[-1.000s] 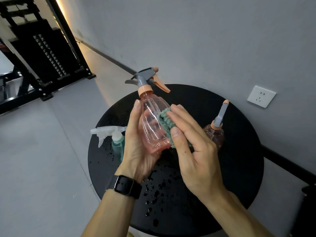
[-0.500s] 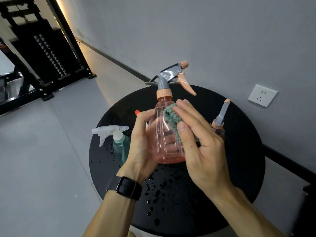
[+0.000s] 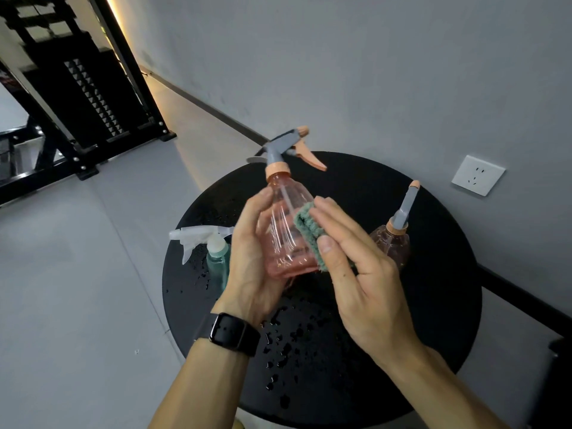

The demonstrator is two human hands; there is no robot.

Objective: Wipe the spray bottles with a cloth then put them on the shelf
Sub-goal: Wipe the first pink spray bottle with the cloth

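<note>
My left hand (image 3: 250, 258) grips a clear pink spray bottle (image 3: 286, 230) with a grey and peach trigger head, held upright above the round black table (image 3: 433, 320). My right hand (image 3: 356, 274) presses a folded green cloth (image 3: 308, 229) against the bottle's right side. A teal bottle with a white trigger (image 3: 213, 255) stands at the table's left edge, partly hidden behind my left hand. A brownish bottle with a grey nozzle (image 3: 393, 239) stands to the right, behind my right hand.
Water drops lie across the table's near half. A black metal shelf rack (image 3: 77, 97) stands at the far left on the grey floor. A grey wall with a white socket (image 3: 478, 174) runs behind the table. A dark object (image 3: 557, 382) sits at the right edge.
The pink bottle swung right and back toward the left in my left hand. My right hand kept the cloth on its side, sliding over the body.
</note>
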